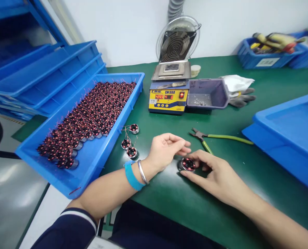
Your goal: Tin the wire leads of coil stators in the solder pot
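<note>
My right hand (214,174) grips a small motor stator (188,164) between thumb and fingers, low over the green bench. The stator is a round metal ring with copper windings and a black core. Just above and left of it is my left hand (166,150), its thumb and fingers pinched together; whatever they hold, if anything, is too small to make out. Green-handled cutting pliers (202,135) lie with jaws apart just beyond my right hand. To the left, three more stators (131,152) with thin red wire leads rest on the bench.
A long blue tray (102,162) full of wired stators stands at left, beside stacked blue bins (66,65). Behind my hands sit a yellow-fronted solder pot unit (169,100) and a purple tub (208,103). Gloves (240,98) and a blue tray (286,128) are at right.
</note>
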Tool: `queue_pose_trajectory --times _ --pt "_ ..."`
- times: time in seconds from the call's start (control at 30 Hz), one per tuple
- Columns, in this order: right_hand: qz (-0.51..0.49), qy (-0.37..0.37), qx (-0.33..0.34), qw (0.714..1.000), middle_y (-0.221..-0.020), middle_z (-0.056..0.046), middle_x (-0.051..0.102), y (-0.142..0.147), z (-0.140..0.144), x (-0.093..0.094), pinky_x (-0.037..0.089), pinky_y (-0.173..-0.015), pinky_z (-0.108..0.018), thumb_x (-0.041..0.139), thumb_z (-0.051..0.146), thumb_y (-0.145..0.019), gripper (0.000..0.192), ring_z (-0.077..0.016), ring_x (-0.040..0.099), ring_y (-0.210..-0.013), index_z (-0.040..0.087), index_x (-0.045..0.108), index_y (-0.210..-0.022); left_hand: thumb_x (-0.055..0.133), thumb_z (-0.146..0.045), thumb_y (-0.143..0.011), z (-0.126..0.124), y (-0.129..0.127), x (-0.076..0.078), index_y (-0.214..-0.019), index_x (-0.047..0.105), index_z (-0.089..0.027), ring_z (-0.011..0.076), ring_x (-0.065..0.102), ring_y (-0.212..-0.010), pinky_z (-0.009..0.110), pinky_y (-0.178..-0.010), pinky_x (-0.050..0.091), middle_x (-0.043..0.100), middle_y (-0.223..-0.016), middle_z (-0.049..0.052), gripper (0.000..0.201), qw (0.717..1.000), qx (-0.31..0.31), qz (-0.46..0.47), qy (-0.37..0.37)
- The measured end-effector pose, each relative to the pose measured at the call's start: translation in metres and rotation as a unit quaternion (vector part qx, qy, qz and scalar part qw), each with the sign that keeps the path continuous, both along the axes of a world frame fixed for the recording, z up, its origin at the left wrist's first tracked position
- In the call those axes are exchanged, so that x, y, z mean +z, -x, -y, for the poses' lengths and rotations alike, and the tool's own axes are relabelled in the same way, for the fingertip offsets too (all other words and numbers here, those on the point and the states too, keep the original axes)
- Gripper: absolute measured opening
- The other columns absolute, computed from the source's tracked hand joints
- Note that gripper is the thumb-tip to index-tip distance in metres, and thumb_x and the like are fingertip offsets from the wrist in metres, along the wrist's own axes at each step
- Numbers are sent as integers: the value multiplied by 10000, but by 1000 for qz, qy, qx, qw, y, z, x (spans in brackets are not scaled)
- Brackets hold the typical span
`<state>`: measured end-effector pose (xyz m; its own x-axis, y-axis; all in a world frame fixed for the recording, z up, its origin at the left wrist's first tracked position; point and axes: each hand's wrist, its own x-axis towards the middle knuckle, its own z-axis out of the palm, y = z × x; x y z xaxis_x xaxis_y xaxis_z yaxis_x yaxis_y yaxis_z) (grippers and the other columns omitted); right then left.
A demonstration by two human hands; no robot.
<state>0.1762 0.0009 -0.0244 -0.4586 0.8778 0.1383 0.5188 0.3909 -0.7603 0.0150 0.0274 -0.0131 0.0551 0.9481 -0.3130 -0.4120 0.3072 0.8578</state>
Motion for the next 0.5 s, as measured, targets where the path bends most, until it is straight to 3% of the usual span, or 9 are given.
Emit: queue_pose_trajectory --times 0.13,0.2,0.33,0.5 --pt "-47 74 17 996 -845 -67 693 -3 -2 7 566 -679 -338 698 462 -792 284 -200 659 -741 197 652 -883 667 -147 -768 -8 12 10 -739 571 -139 84 670 -664 194 -637 522 707 -756 2 101 990 134 36 -39" --pt "-83 118 19 989 -851 -69 682 -3 -1 13 578 -717 -343 724 466 -772 306 -200 663 -767 190 649 -879 669 -178 -775 -10 18 14 -742 547 -145 70 639 -606 174 -562 492 681 -729 -17 131 988 143 33 -38" --pt "-148 218 14 965 -862 -76 665 0 -3 24 590 -652 -302 789 477 -704 377 -193 671 -755 179 645 -882 790 -289 -659 -4 20 18 -755 560 -137 44 485 -426 157 -393 336 581 -570 -57 293 999 34 -3 -28" --pt "-174 202 10 964 -854 -76 689 -2 -15 37 602 -661 -304 809 459 -691 364 -201 678 -734 211 672 -920 882 -329 -505 6 15 21 -711 585 -119 34 447 -403 166 -409 338 550 -503 -57 418 997 -73 -19 -36"
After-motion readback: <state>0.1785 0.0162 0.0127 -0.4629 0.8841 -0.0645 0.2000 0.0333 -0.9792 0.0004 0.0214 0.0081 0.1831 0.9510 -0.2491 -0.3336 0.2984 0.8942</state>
